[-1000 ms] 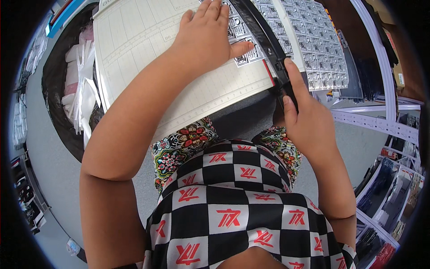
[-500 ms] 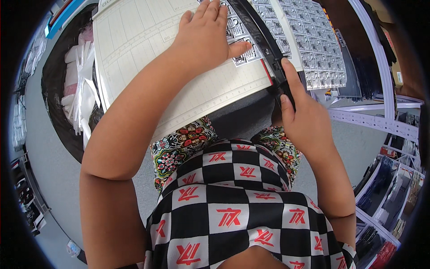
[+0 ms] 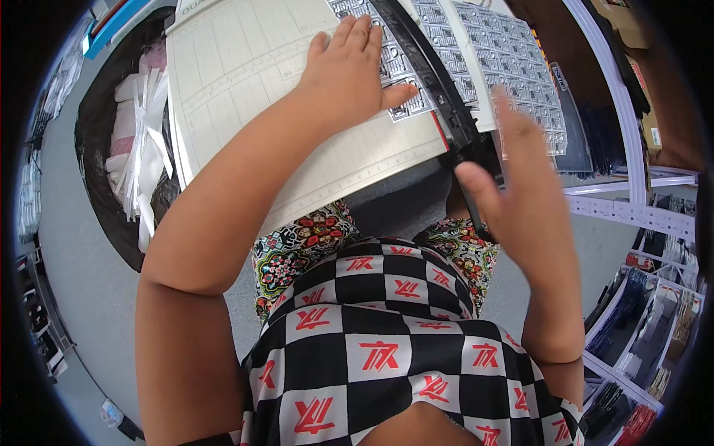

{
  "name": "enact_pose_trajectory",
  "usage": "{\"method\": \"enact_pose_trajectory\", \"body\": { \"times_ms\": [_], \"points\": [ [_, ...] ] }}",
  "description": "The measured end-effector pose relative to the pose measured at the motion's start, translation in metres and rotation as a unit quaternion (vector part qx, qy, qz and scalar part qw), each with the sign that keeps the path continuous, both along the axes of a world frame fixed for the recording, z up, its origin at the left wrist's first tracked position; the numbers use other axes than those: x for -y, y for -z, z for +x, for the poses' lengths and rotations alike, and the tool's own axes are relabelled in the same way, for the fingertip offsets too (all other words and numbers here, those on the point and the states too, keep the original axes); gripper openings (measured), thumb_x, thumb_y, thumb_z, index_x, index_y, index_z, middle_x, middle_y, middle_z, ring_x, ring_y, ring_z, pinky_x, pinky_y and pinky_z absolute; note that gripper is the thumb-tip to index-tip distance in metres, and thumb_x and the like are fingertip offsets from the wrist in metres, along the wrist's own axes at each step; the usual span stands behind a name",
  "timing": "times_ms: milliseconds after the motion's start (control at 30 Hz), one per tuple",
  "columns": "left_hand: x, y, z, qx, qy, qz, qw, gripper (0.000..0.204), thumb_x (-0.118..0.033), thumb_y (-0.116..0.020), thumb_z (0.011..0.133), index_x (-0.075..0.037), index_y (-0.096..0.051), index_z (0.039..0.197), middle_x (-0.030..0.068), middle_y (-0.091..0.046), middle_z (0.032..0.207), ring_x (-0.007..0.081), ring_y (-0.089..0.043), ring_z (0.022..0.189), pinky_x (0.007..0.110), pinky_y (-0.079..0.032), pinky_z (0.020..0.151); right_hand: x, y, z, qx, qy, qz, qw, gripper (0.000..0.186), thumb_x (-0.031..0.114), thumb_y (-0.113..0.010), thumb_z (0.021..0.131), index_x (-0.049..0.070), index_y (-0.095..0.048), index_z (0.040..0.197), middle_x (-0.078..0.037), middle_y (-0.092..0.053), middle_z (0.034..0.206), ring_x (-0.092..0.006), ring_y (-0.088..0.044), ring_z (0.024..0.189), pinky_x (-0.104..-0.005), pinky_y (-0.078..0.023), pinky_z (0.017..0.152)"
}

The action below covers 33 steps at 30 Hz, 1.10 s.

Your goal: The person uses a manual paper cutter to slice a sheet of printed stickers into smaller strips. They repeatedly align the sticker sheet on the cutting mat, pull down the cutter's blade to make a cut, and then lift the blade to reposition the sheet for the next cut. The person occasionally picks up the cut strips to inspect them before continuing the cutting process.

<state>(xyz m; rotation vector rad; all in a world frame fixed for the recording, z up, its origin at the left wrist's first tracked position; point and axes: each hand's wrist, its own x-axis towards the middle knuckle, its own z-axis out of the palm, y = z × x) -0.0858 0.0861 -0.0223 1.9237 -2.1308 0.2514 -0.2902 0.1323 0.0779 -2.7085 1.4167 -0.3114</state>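
A paper cutter (image 3: 245,111) with a cream, ruled board lies in front of me. Its black blade arm (image 3: 424,63) runs along the board's right edge, and the arm's black handle (image 3: 471,204) points toward me. My left hand (image 3: 346,74) lies flat, fingers spread, on the board and over a strip of printed black-and-silver sheet (image 3: 407,105) beside the blade. Just right of the handle is my right hand (image 3: 524,186), its thumb apart from its blurred fingers; nothing shows in its grasp.
More printed sheet (image 3: 513,56) lies beyond the blade on the right. A black bag (image 3: 97,156) with white paper strips (image 3: 141,141) in it stands left of the cutter. White metal shelving (image 3: 625,212) with packed goods is at the right.
My right hand has come off the cutter handle and moved right, its fingers opening. The left hand stays flat on the sheet. The whole view has shifted slightly.
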Motion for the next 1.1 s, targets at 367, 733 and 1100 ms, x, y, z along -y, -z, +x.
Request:
{"method": "enact_pose_trajectory", "body": {
  "times_ms": [367,733,1100],
  "points": [
    [0.001,-0.003,-0.003,-0.021,0.004,0.010,1.000,0.083,-0.061,-0.045,0.076,0.003,-0.032,0.128,0.0189,-0.029,0.135,0.0280,-0.023,0.128,0.047,-0.020,0.101,0.001,-0.009,0.007,0.035,-0.082,-0.152,0.984,0.083,0.054,-0.048,0.079,-0.003,-0.021,0.132,-0.027,-0.021,0.135,-0.0396,-0.022,0.126,-0.0426,-0.021,0.101],
    [0.000,-0.002,-0.004,-0.013,-0.003,0.029,1.000,0.085,-0.063,-0.043,0.076,0.003,-0.031,0.129,0.0183,-0.028,0.135,0.0275,-0.021,0.129,0.046,-0.021,0.101,-0.003,0.021,0.005,0.062,-0.038,-0.118,0.990,0.075,0.050,-0.050,0.079,0.005,-0.025,0.133,-0.028,-0.018,0.135,-0.0450,-0.019,0.124,-0.0511,-0.018,0.098],
    [-0.002,-0.005,-0.004,-0.024,-0.002,0.057,0.998,0.084,-0.062,-0.041,0.078,0.003,-0.028,0.130,0.0184,-0.025,0.137,0.0274,-0.018,0.130,0.046,-0.019,0.102,-0.008,0.044,0.002,0.068,-0.019,-0.133,0.989,0.077,0.055,-0.055,0.072,0.010,-0.032,0.131,-0.025,-0.025,0.132,-0.0454,-0.025,0.120,-0.0588,-0.023,0.091]
  ]
}}
